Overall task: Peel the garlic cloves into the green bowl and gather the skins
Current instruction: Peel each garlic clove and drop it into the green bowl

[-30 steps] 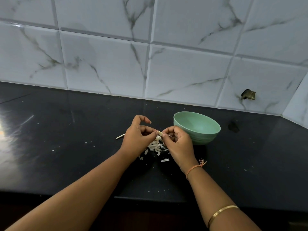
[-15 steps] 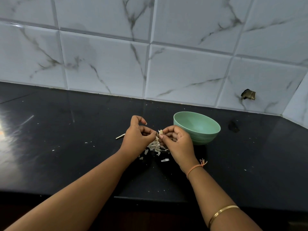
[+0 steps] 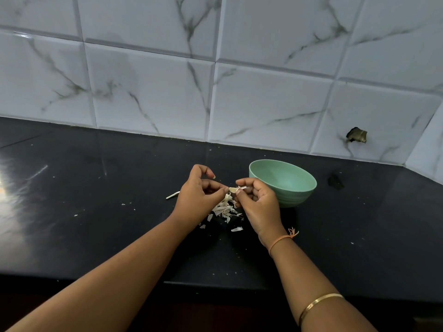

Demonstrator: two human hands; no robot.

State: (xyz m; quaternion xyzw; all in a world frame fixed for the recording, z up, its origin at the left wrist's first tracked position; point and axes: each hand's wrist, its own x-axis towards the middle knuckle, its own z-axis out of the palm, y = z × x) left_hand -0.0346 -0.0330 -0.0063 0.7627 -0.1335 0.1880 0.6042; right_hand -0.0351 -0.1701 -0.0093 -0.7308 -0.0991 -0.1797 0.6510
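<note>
One garlic clove [image 3: 232, 189] is pinched by the left hand [image 3: 198, 195] above the skin pile [image 3: 224, 209], its loose skin gripped by the right hand [image 3: 259, 202]. Its long axis runs sideways toward the green bowl [image 3: 297, 196], just beside the right hand.

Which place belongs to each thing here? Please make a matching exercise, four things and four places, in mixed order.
1 green bowl
2 garlic clove
3 pile of skins
4 white stem

A pinched between left hand and right hand
B on the counter, left of the left hand
C on the counter under the hands
D right of the right hand

Pairs: 1-D, 2-A, 3-C, 4-B
</note>
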